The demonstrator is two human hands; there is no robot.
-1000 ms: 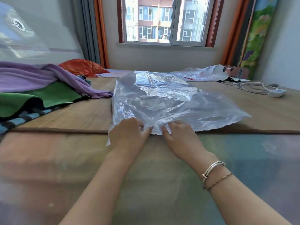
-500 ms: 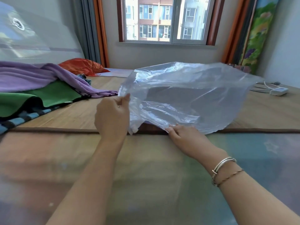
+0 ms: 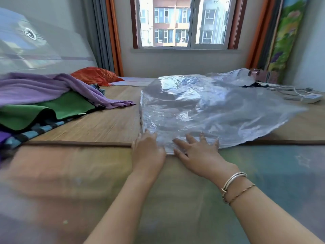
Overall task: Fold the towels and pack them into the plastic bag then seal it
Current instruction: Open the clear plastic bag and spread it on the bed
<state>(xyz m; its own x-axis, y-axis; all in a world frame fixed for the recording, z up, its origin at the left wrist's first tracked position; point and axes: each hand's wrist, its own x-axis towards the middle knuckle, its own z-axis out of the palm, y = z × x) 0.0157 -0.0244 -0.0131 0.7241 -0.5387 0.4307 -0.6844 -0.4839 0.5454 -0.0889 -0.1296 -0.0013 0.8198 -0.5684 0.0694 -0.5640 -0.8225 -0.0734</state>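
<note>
A large clear plastic bag (image 3: 202, 110) lies puffed up on the wooden mat, its mouth toward me. My left hand (image 3: 147, 152) rests at the bag's near left corner, fingers curled on the edge. My right hand (image 3: 197, 152) lies flat with fingers spread, pressing on the bag's near edge. A heap of unfolded towels sits at the left: a purple towel (image 3: 44, 87) on top, a green towel (image 3: 58, 110) under it, and a blue-and-black striped towel (image 3: 35, 131) at the bottom.
An orange cloth (image 3: 95, 75) lies behind the towels. A second plastic bag (image 3: 233, 74) sits at the back right, next to a white power strip (image 3: 311, 98) with cables. The wooden mat (image 3: 98, 124) ends at a dark border near my hands. A window is ahead.
The bag was flat, then my left hand lifted its edge and air billowed it up. Now both hands are back down on its near edge and the bag is settling.
</note>
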